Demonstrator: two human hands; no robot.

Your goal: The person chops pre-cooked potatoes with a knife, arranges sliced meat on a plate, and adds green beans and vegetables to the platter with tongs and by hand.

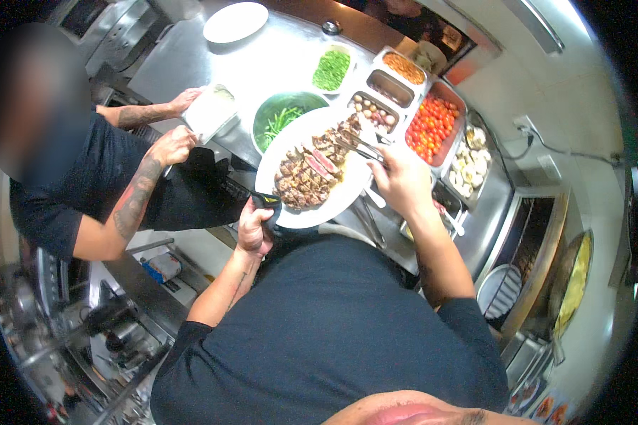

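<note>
A white oval platter (351, 186) lies before me, tilted, with sliced grilled meat (311, 170) on it, some slices pink inside. Its near left rim is gripped by my left hand (255, 231), with a dark folded cloth (268, 204) between hand and rim. My right hand (404, 178) is closed on metal tongs (362, 147), whose tips touch the meat near the platter's upper right part. Behind the platter, partly hidden by it, is a metal bowl (259, 114) of green beans (280, 123).
A co-worker (127, 159) at the left holds a square container (210, 114). Steel counter (175, 58) carries a white plate (235, 22), chopped greens (331, 70), cherry tomatoes (432, 127), a pan of small round pieces (372, 112) and pale chunks (469, 170). More tongs (368, 220) lie near my body.
</note>
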